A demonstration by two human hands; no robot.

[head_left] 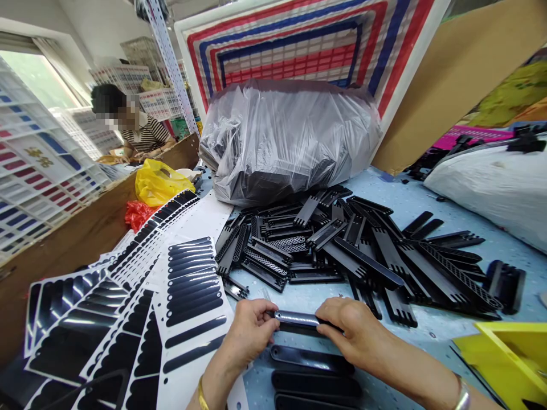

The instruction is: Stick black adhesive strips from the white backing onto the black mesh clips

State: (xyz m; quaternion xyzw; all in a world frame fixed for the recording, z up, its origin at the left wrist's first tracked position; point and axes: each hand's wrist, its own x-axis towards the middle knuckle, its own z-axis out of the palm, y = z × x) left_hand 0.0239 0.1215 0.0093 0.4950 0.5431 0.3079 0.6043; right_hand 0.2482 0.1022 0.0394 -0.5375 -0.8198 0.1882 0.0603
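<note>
Here we are at the bench [405,196], and both hands are on the same piece! The left hand [248,330] has its thumb and fingers pinched on the near-side left end of a slim black piece [298,319], right beside a small round hole. The right hand [350,327] grips the other end, thumb underneath, fingers folded over the top. The piece lies crosswise between the two sets of fingers, its upper face catching a bright shine.

Just this side of the fingers, a row of similar black pieces [314,360] lies one below another, roughly parallel to the one held. Beyond the fingers, what a heap: a jumbled pile of slotted black parts [333,242], some faces honeycombed, with a big translucent bag [290,136] behind it.

Left of the left fingers, a white sheet [194,285] carries glossy black strips, with more sheets fanned out farther left. Well to the right of the right fingers sits a yellow bin [508,356]. And far off, beyond the left fingers, another person [147,134] in a striped top leans over a surface.
</note>
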